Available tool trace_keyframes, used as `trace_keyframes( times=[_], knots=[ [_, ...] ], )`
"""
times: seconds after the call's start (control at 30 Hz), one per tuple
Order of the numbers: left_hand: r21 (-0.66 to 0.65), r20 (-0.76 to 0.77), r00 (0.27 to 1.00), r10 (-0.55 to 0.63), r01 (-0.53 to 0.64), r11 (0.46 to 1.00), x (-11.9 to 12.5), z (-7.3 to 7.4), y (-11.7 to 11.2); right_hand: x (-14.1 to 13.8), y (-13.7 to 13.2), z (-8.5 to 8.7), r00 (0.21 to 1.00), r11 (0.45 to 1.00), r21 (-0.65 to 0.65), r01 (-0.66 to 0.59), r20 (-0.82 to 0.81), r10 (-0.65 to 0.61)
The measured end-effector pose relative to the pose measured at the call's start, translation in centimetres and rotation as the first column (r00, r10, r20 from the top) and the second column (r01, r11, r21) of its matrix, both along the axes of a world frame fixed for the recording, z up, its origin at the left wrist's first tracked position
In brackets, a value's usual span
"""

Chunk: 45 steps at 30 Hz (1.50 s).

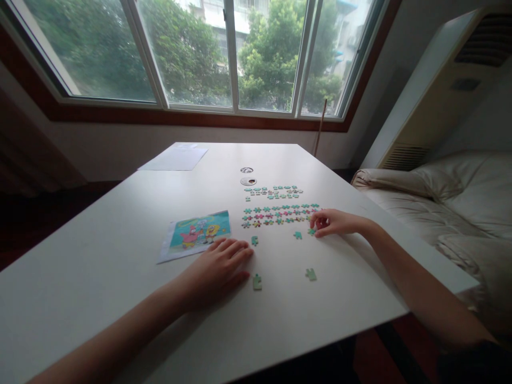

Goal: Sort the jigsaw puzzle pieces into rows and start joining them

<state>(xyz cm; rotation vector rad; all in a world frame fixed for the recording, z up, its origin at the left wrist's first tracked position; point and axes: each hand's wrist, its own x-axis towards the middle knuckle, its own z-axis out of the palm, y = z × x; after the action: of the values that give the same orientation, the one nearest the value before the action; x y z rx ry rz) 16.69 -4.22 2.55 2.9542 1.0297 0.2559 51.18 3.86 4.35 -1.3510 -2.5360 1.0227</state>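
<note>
My left hand point(224, 266) lies on the table with its fingers stretched out, overlapping the lower right corner of a cartoon picture sheet point(182, 237). Just beyond its fingertips is a puzzle piece point(255, 241), and a corner-shaped puzzle piece point(257, 282) lies right of the thumb. At the right end of the laid-out rows, my right hand point(330, 221) has its fingers curled, thumb and fingertips closed at a small green puzzle piece point(311, 232). Another puzzle piece point(297, 235) lies to its left. Nearer to me sits a pale green edge piece point(311, 274).
Several rows of puzzle pieces point(276, 215) stretch across the middle of the white table point(100, 250). Behind them are two round discs point(248, 182). White paper point(174, 159) lies at the far left corner. A light sofa point(404, 186) stands to the right.
</note>
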Motion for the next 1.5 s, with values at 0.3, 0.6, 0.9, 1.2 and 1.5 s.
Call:
trace_keyframes(
  times=[0.3,0.6,0.9,1.2,1.5],
  knots=[
    [-0.003,0.018,1.000,-0.006,0.006,1.000,0.0,0.0,0.2,0.9,2.9,0.9,0.996,0.987,0.132,0.092,-0.012,-0.091],
    [0.003,0.040,0.999,-0.013,0.013,1.000,-0.1,0.0,0.1,-0.6,9.2,-0.5,0.975,0.900,0.413,0.135,0.105,-0.195],
    [-0.002,0.030,0.999,-0.012,0.012,1.000,-0.1,0.3,0.0,-3.8,12.2,-0.8,0.973,0.893,0.446,0.066,0.168,-0.156],
    [0.010,0.027,1.000,-0.014,0.013,1.000,-0.1,0.1,0.2,-4.0,13.5,-0.7,0.971,0.925,0.359,0.124,0.150,-0.188],
    [-0.012,0.012,1.000,-0.006,0.006,1.000,-0.1,0.1,0.2,-1.9,7.8,0.4,0.986,0.974,0.184,0.132,-0.124,-0.110]
  ],
)
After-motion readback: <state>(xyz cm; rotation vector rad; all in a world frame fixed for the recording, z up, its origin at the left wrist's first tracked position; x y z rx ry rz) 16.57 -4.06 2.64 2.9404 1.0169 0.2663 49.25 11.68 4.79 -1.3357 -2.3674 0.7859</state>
